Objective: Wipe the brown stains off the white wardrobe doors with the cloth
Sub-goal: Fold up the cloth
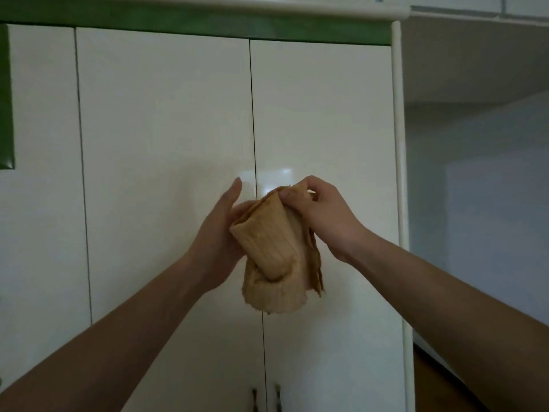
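Note:
A tan ribbed cloth [273,248] is held in front of the white wardrobe doors [166,129], over the seam between the middle door and the right door [323,114]. My right hand [320,215] pinches the cloth's top edge between thumb and fingers. My left hand [217,233] supports the cloth from the left, its fingers behind the fabric and thumb straight up. The cloth is folded over and hangs down below both hands. No brown stains show on the visible door surfaces.
Two metal door handles [266,399] sit low at the seam. A green band [193,25] runs along the wardrobe's top, and a green panel [6,114] is at the far left. To the right lies a grey wall [490,188] and a patch of brown floor [430,382].

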